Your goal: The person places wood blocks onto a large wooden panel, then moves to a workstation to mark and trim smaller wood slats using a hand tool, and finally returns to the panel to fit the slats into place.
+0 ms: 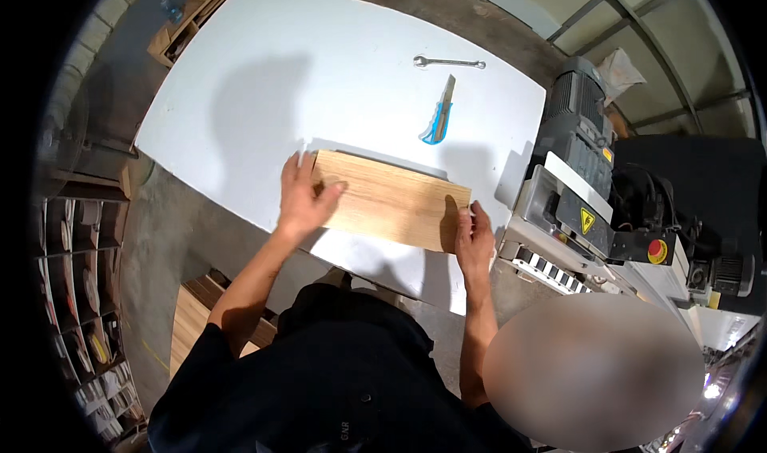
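A rectangular wood-grain board (391,200) lies over the near side of the white table, slightly tilted in direction, its right end closer to me. My left hand (302,197) grips its left end, thumb across the top face and fingers along the outer edge. At the opposite end my right hand (475,233) holds the board between thumb and fingers, partly in shadow. Beyond the board lie a blue utility knife (439,117) with its blade out and a metal wrench (449,63).
The white table (264,33) spans the middle. A machine with a grey motor (574,105) and a red stop button (657,251) stands close on the right. Shelves (84,269) hold edge-band rolls at left. More wood-grain boards (189,321) rest below the table's left side.
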Tool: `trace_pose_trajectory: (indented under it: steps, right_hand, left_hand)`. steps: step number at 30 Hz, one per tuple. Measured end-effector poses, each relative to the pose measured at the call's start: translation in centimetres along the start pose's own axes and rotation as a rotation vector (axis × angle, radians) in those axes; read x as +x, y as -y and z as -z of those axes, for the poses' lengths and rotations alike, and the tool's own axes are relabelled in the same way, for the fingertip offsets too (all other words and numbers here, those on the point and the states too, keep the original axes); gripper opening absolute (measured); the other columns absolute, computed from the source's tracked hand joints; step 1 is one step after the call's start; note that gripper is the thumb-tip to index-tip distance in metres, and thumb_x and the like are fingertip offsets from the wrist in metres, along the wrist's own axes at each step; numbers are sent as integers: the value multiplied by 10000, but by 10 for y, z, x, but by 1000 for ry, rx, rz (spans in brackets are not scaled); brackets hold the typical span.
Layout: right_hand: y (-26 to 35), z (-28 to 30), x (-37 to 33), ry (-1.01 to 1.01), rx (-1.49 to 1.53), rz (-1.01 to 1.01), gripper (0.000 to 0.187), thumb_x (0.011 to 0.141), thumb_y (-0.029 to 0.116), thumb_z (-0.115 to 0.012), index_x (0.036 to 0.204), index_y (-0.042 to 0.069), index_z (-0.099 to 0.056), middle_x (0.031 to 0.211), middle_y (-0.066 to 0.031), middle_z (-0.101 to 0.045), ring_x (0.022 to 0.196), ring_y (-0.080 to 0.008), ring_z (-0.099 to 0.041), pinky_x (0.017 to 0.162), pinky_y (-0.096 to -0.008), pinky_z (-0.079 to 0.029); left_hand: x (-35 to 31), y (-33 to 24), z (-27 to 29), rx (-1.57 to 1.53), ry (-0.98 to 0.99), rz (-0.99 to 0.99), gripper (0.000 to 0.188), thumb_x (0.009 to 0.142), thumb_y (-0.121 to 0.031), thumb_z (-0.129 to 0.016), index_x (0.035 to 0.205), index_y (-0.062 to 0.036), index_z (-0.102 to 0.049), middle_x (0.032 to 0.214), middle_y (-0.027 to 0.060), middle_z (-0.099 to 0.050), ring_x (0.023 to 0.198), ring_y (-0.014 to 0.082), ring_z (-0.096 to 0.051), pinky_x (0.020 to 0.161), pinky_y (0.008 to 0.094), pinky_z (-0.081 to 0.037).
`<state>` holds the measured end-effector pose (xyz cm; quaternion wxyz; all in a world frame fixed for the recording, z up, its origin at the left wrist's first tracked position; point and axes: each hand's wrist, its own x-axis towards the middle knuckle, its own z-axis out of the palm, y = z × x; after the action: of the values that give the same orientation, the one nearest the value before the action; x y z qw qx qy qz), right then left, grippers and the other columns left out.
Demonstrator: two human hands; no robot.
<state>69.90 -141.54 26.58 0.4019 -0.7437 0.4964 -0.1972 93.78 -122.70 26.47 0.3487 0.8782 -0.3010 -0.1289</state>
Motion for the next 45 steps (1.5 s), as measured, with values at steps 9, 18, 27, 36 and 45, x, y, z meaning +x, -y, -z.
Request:
trace_pose_trajectory:
  steps: [9, 18, 27, 36, 45]
  right_hand:
    - [1, -25, 5, 183, 354, -282, 403, 945, 353, -524, 1046, -28, -610, 873, -120, -646, 788, -170, -570, 731, -298, -465]
    - [-6, -24, 14, 206, 522, -302, 497, 823, 354, -709, 1025, -91, -612, 895, -127, -648, 753, -162, -581, 682, -288, -479]
    - [-4, -20, 6, 256, 623, -285, 620, 763, 347, -763, 1128, -115, -568, 995, -180, -642, 881, -228, -616, 792, -321, -492]
    - [-32, -28, 3, 81, 683, -148, 388, 860, 360, -670, 936, -17, -620, 910, -48, -614, 804, -92, -500, 690, -225, -419]
    - [-74, 31, -86, -109, 875, -326, 334, 881, 230, -656, 1091, -29, -630, 884, -19, -634, 820, -101, -576, 791, -249, -466]
  left_hand:
    - [22, 8, 20, -639, 422, 487, 588, 857, -296, -668, 1216, 126, -471, 1097, 236, -597, 1031, 267, -593, 884, 346, -483]
    - [34, 8, 26, -829, 471, 476, 536, 809, -136, -701, 1213, 134, -474, 1131, 250, -578, 1030, 289, -595, 895, 359, -498]
    - [31, 9, 30, -733, 535, 415, 473, 785, -91, -711, 1155, 138, -527, 1091, 228, -609, 980, 267, -618, 866, 353, -501]
    - [46, -1, 6, -126, 151, -246, 596, 781, -167, -710, 1264, 81, -467, 1163, 204, -565, 1045, 249, -570, 878, 341, -476]
    - [-3, -196, -124, -413, 792, -373, 650, 806, -323, -693, 1302, 26, -460, 1183, 212, -528, 1070, 274, -530, 913, 356, -444]
